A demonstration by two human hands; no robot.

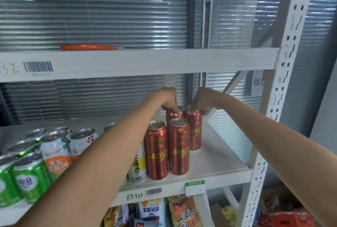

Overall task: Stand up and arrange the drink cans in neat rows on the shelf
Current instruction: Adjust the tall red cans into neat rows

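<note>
Several tall red cans stand upright in two rows on the white shelf (215,155). My left hand (166,99) grips the top of the rear left red can (171,117). My right hand (202,100) grips the top of the rear right red can (195,132). Two more red cans stand in front, one on the left (156,151) and one on the right (179,147). A white and yellow can (138,166) stands partly hidden behind my left forearm. Green cans (30,175) and white-orange cans (56,152) crowd the shelf's left part.
The upper shelf beam (145,62) hangs close above my hands, with an orange-handled tool (87,47) on it. A white perforated upright (269,117) bounds the right side. Snack bags (184,212) fill the shelf below. Bare shelf lies right of the red cans.
</note>
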